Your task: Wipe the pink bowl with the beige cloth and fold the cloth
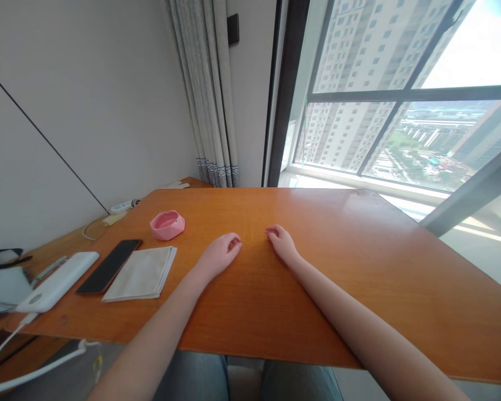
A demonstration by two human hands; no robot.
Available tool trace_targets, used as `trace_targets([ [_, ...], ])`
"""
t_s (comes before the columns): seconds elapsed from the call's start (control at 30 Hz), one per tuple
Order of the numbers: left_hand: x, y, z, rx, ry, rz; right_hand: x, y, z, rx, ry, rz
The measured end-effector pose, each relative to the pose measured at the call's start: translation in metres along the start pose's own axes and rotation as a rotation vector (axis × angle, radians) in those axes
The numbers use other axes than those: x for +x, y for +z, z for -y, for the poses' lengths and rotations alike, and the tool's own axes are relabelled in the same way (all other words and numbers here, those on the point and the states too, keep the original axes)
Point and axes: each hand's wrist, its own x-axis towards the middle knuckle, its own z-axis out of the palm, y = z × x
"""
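Note:
My left hand (220, 252) rests on the wooden table (267, 312), its fingers loosely curled inward and nothing visible in them. Across a small gap lies my right hand (281, 240), also with fingers curled and no object showing. Neither hand touches anything but the tabletop. Nearest to the left hand is a folded off-white cloth (141, 273), and beyond it stands a pink faceted bowl (167, 225). Partly beside the cloth lies a dark flat phone-like slab (109, 266) with an orange-brown edge.
At the left edge, a white power bank (59, 281) has a white cable (8, 341) plugged in. A power strip (123, 206) sits by the wall behind. A grey curtain (209, 83) hangs beyond the table, and a large window (359, 97) is at the right.

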Motion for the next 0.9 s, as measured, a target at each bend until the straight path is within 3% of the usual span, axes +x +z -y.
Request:
trace_targets([
  [0.13,0.054,0.048,-0.047,0.038,-0.053,0.092,0.006,0.01,0.001,0.126,-0.004,-0.066],
  [0.27,0.071,0.074,-0.055,0.113,-0.103,0.0,0.0,0.008,0.001,-0.06,-0.171,0.023],
  [0.53,0.072,0.08,-0.031,0.007,-0.031,-0.045,0.001,0.009,0.002,-0.252,-0.187,0.092],
  [0.9,0.07,0.079,-0.039,0.046,0.002,-0.017,0.001,0.003,0.005,-0.241,-0.195,0.115],
])
